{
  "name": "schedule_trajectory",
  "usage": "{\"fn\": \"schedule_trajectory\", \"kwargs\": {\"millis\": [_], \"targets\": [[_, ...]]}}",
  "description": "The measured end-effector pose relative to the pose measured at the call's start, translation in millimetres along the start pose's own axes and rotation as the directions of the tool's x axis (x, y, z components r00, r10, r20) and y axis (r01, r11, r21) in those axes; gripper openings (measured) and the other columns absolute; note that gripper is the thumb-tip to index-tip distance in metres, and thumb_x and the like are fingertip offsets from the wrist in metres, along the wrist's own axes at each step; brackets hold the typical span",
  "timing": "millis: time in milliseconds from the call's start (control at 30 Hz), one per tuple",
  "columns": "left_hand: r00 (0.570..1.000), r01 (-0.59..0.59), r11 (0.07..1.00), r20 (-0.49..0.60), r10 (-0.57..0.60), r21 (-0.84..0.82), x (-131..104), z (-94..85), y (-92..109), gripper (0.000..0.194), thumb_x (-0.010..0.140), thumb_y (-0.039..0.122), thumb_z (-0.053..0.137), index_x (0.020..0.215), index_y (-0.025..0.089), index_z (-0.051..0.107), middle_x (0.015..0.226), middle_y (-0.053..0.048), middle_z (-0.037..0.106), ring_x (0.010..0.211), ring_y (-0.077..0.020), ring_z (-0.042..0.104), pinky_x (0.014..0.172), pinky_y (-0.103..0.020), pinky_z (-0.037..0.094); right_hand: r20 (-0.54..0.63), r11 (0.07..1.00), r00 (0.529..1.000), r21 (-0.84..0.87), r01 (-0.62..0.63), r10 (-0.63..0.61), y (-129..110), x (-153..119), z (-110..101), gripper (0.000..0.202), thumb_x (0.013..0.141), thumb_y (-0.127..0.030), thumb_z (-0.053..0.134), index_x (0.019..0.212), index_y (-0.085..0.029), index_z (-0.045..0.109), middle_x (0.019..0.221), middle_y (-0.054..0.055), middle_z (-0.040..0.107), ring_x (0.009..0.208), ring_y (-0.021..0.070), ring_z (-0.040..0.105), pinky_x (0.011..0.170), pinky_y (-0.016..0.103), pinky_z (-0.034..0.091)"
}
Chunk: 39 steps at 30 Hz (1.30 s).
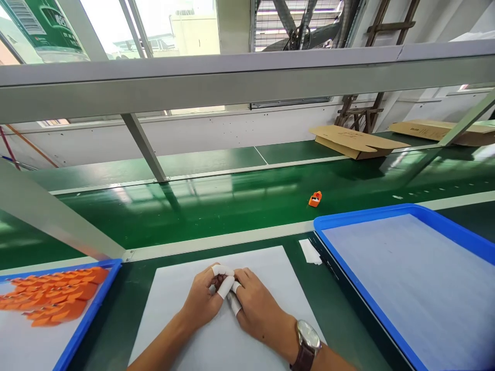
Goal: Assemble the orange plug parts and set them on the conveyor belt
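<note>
My left hand (207, 293) and my right hand (257, 306) meet over a white sheet (174, 288) on the dark green table. White coverings wrap several fingertips, and the fingers of both hands are pinched together and touching. Whatever lies between them is hidden by the fingers. A watch (308, 335) with a brown strap is on my right wrist. At the left, a blue-rimmed tray (102, 296) holds many orange pieces (58, 293). One small orange piece (315, 199) lies on the green belt beyond the table.
A large blue tray (412, 208) lined with white stands at the right, beside a small white scrap (310, 251). Metal posts and a crossbar (232, 85) span the front. Flat cardboard boxes (358, 140) lie at the back right, and a green-labelled bottle (50, 28) is upper left.
</note>
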<state>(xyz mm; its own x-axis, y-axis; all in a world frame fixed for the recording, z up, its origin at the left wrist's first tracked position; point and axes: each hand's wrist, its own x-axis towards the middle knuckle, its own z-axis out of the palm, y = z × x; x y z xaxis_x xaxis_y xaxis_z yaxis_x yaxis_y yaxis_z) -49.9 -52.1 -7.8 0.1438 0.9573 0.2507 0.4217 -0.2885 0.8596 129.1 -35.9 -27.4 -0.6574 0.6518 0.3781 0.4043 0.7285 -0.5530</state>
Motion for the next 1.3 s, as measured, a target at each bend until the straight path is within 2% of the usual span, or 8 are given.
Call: {"fn": "schedule_trajectory", "kwargs": {"millis": [67,200,433,567,733,933,1133,1300], "targets": [[1.000,0.008,1.000,-0.010,-0.008,0.009,-1,0.8,-1,0.005,0.089,0.018,0.062,0.084,0.019,0.061,0.075,0.001,0.056,0.065,-0.0114,0.049,0.059,-0.024,0.042,0.009,1.000,1.000,-0.017,-0.001,0.001,0,0,0,0.041,0.065,0.005,0.049,0.098,-0.018,0.058,0.112,0.012,0.056,0.101,0.0273,0.050,0.086,0.044,0.048],[1.000,-0.010,0.999,-0.028,0.011,0.041,-2,3.4,-4,0.025,0.087,0.019,0.065,0.067,0.018,0.050,0.064,0.003,0.049,0.058,-0.0095,0.042,0.055,-0.024,0.035,0.014,1.000,1.000,-0.014,-0.009,0.009,-1,0,0,0.044,0.058,0.004,0.046,0.095,-0.017,0.058,0.108,0.011,0.057,0.096,0.0268,0.049,0.082,0.043,0.048],[0.995,-0.091,0.989,-0.027,0.095,0.117,-5,8.1,-7,0.037,0.088,0.020,0.061,0.059,0.018,0.037,0.058,0.005,0.040,0.054,-0.0085,0.034,0.053,-0.025,0.028,-0.025,0.999,1.000,0.050,0.019,-0.018,1,-1,5,0.053,0.056,0.005,0.043,0.101,-0.019,0.058,0.110,0.011,0.057,0.096,0.0276,0.050,0.083,0.046,0.051],[0.993,-0.070,0.989,-0.090,0.082,0.131,-5,8.1,0,0.028,0.091,0.021,0.057,0.065,0.018,0.048,0.064,0.002,0.048,0.058,-0.0098,0.041,0.057,-0.024,0.033,-0.058,0.994,0.997,0.087,0.061,-0.056,2,-2,6,0.058,0.060,0.006,0.042,0.110,-0.020,0.058,0.113,0.012,0.058,0.099,0.0286,0.052,0.085,0.048,0.053],[0.996,-0.028,0.991,-0.085,0.039,0.132,-4,5.6,9,0.013,0.094,0.021,0.053,0.088,0.019,0.064,0.075,-0.001,0.057,0.066,-0.0128,0.051,0.062,-0.025,0.042,-0.038,0.998,0.999,0.045,0.039,-0.037,3,-3,7,0.051,0.056,0.004,0.045,0.099,-0.018,0.060,0.113,0.013,0.058,0.102,0.0303,0.052,0.088,0.052,0.052],[0.999,-0.003,0.990,-0.048,0.010,0.142,-1,5.5,2,0.024,0.097,0.027,0.050,0.116,0.024,0.065,0.088,-0.003,0.061,0.068,-0.0142,0.054,0.061,-0.026,0.047,-0.017,0.999,0.999,0.021,-0.030,0.031,-2,-1,-2,0.038,0.064,0.003,0.053,0.096,-0.016,0.063,0.113,0.014,0.060,0.104,0.0295,0.054,0.091,0.048,0.051],[1.000,0.023,0.983,-0.023,-0.019,0.184,1,5.2,-8,0.030,0.097,0.032,0.051,0.124,0.025,0.062,0.094,-0.003,0.063,0.070,-0.0154,0.057,0.063,-0.028,0.050,0.002,0.929,0.990,0.344,-0.132,0.140,9,11,-28,0.016,0.084,-0.011,0.058,0.092,-0.020,0.068,0.104,0.005,0.067,0.092,0.0196,0.063,0.083,0.031,0.052],[0.993,0.115,0.979,0.001,-0.117,0.171,2,2.5,-11,0.034,0.096,0.035,0.051,0.127,0.024,0.061,0.087,-0.003,0.063,0.066,-0.0166,0.057,0.062,-0.029,0.050,0.011,0.815,0.951,0.514,-0.270,0.308,21,18,-31,0.015,0.086,-0.015,0.056,0.086,-0.019,0.071,0.094,0.002,0.070,0.078,0.0149,0.064,0.066,0.024,0.048]]}}
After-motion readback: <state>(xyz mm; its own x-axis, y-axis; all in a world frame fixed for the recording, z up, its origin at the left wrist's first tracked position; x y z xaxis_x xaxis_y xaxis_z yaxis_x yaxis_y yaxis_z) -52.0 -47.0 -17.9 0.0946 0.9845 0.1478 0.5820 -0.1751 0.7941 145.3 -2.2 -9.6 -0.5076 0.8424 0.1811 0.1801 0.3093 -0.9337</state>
